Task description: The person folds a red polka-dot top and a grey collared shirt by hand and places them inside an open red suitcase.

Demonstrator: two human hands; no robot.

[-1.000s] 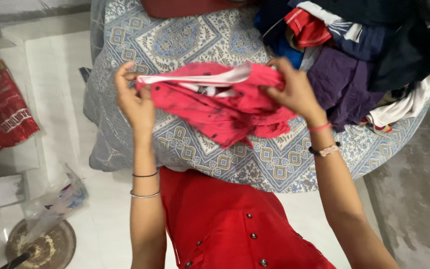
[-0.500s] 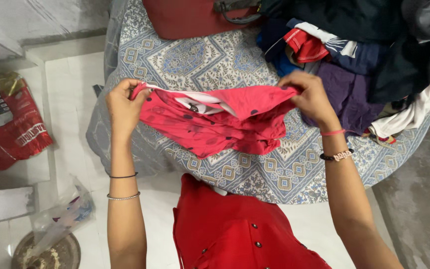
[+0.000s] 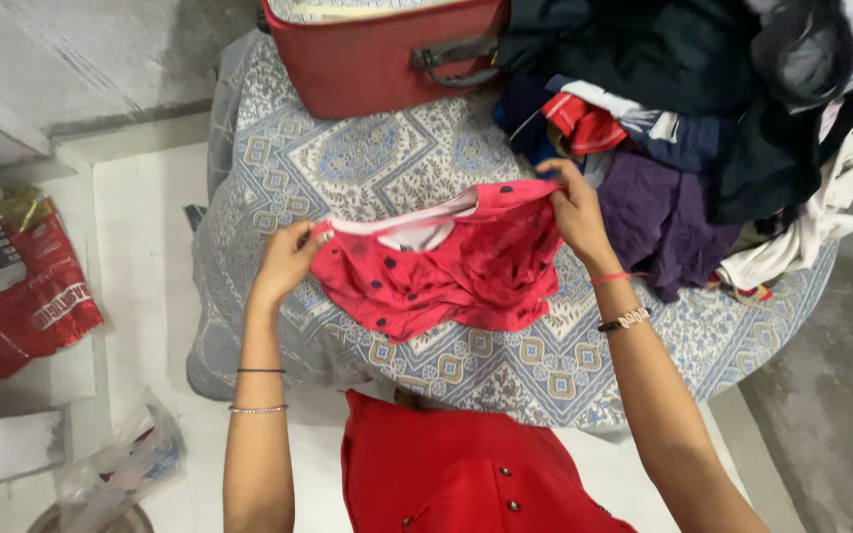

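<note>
I hold a small pink-red garment (image 3: 446, 271) with dark dots and a white inner band, spread between both hands over a patterned blue-grey bedsheet (image 3: 367, 168). My left hand (image 3: 288, 262) pinches its left corner. My right hand (image 3: 570, 207) grips its upper right edge, beside a heap of clothes. The garment's lower part drapes onto the sheet.
A heap of dark, purple, red and white clothes (image 3: 703, 128) fills the right of the bed. A red box with a handle (image 3: 387, 54) stands at the far edge. On the white floor at left lie a red bag (image 3: 17, 291) and a clear plastic bag (image 3: 120, 469).
The garment has been turned and lowered toward the sheet, and my hands have moved closer together. The view has shifted, showing more of the red box.
</note>
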